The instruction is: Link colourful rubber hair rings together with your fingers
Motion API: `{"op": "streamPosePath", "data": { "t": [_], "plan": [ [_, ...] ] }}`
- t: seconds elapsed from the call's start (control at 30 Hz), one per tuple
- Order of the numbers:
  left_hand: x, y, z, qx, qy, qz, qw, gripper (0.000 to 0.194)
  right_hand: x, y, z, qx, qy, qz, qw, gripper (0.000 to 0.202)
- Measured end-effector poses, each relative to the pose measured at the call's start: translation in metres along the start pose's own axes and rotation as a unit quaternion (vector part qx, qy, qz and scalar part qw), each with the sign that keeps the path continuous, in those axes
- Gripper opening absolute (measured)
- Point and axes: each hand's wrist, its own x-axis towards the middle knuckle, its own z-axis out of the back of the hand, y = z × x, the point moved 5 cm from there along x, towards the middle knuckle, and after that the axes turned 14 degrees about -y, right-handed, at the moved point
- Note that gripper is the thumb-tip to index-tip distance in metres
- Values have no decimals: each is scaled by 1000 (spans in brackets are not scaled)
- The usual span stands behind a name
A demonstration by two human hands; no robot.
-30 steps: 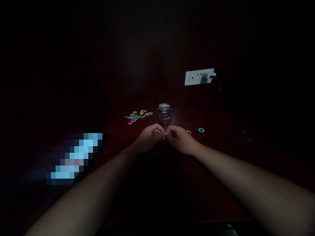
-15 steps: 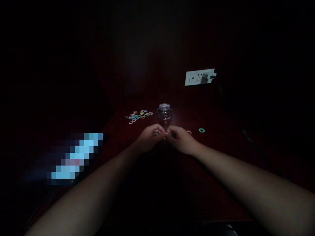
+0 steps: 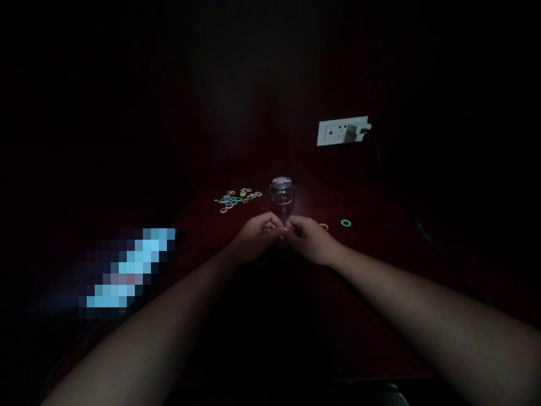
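Your left hand (image 3: 261, 234) and right hand (image 3: 310, 238) each have their grip pinching one small yellow band (image 3: 285, 229) between them. A flat green ring (image 3: 349, 224) lies rightward on the dark red tabletop (image 3: 363, 338); farther, scattered multicoloured rings (image 3: 234, 199) lie left of a clear lidded jar (image 3: 282, 195).

The one view comes from a camera worn on the person's head, set above the clear jar (image 3: 282, 195) and well back on its near side. It faces forward and down across the table (image 3: 389, 237), steeply enough to show the top of the jar's lid. The left hand (image 3: 262, 232) and right hand (image 3: 311, 238) come between camera and jar, in front of its base; the view reaches past the jar to the wall socket (image 3: 333, 133), beyond it to the right.
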Motion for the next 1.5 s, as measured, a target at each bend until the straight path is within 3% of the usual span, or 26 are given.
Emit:
{"op": "streamPosePath", "data": {
  "t": [1.5],
  "plan": [
    [-1,0,0,-5,-6,9,1000,19,0,0,-1,-15,3,1,1000,13]
  ]
}}
